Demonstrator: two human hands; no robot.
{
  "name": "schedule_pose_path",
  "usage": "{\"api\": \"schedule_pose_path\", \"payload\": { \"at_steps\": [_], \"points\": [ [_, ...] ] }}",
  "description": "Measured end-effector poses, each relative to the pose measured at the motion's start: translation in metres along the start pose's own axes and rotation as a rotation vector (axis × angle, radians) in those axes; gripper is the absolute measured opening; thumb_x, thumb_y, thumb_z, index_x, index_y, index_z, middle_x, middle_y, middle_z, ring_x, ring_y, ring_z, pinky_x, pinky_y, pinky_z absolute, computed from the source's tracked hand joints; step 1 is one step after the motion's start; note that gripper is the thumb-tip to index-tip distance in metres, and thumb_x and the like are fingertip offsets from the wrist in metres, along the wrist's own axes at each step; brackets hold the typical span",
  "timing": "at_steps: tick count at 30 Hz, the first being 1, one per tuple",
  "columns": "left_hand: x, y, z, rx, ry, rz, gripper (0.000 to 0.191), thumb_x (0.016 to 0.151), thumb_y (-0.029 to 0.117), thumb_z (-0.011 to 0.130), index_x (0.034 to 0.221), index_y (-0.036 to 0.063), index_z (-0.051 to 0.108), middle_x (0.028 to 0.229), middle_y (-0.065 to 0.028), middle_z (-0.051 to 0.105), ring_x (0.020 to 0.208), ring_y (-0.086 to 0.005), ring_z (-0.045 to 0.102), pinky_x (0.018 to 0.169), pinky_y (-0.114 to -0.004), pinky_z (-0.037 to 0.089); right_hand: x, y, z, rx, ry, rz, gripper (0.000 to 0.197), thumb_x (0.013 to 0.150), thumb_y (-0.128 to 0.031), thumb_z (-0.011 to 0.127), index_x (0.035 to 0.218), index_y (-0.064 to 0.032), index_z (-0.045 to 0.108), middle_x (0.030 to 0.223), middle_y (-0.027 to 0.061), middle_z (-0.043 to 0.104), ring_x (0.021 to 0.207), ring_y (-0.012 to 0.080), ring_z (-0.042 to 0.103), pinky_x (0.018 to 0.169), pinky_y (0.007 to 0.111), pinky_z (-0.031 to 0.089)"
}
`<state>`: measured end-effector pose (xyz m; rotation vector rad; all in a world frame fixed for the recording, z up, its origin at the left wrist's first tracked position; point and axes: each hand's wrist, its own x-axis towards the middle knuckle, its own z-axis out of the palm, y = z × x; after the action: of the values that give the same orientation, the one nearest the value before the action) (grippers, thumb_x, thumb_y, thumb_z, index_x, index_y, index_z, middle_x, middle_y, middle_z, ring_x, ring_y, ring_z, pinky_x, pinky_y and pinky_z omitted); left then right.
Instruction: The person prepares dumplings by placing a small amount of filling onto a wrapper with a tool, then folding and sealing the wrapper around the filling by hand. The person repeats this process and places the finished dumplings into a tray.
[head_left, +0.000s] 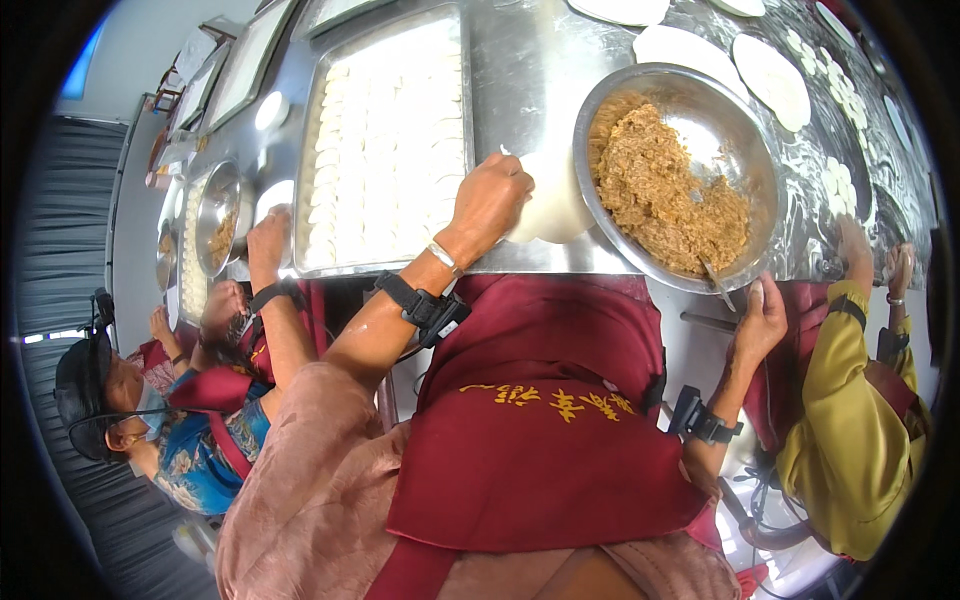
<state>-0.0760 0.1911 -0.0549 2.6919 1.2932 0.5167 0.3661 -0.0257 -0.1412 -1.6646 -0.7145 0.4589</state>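
My left hand (491, 196) is curled over the steel table, between a tray and a bowl. A small white tip, seemingly of a dough piece (505, 150), pokes out past its fingers; the palm side is hidden. Pale, overlapping flat rounds, probably dough wrappers (556, 206), lie beside and partly behind this hand. By the lower right rim of the steel bowl (583, 150), my right hand (761, 319) has its thumb and fingers close together. Whether it grips the rim is unclear. Brown minced filling (652, 187) fills much of the bowl, and a spoon handle (716, 281) leans out over the front rim.
Rows of dumplings (326, 176) fill a metal tray (306, 225) at left. White plates (772, 82) and dough pieces (840, 184) lie on the floured tabletop (799, 161) at right. Co-workers' hands (268, 240) are close on the left; a yellow-sleeved co-worker's hand (853, 244) is at right.
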Motion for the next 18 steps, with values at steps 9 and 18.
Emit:
{"api": "schedule_pose_path", "payload": {
  "at_steps": [9,18],
  "points": [
    [0.007,0.012,-0.010,-0.057,-0.069,0.024,0.010,0.096,0.007,0.079,0.103,0.0065,0.073,0.103,-0.0111,0.073,0.104,-0.0370,0.068,0.087,-0.048,0.058,-0.040,-0.065,-0.035,0.127,-0.019,0.039,0.033,0.114,-0.005,0.068,0.144,0.0060,0.073,0.134,0.0162,0.080,0.120,0.0223,0.077,0.111,0.036,0.060],
    [0.005,-0.002,-0.012,-0.126,-0.141,0.021,0.015,0.094,0.005,0.080,0.107,0.0070,0.073,0.100,-0.0112,0.073,0.103,-0.0369,0.068,0.088,-0.047,0.057,-0.059,-0.129,-0.002,-0.397,-0.262,-0.520,0.050,0.090,0.006,0.083,0.139,-0.0036,0.078,0.127,0.0166,0.080,0.121,0.0354,0.074,0.109,0.043,0.056]
  ]
}}
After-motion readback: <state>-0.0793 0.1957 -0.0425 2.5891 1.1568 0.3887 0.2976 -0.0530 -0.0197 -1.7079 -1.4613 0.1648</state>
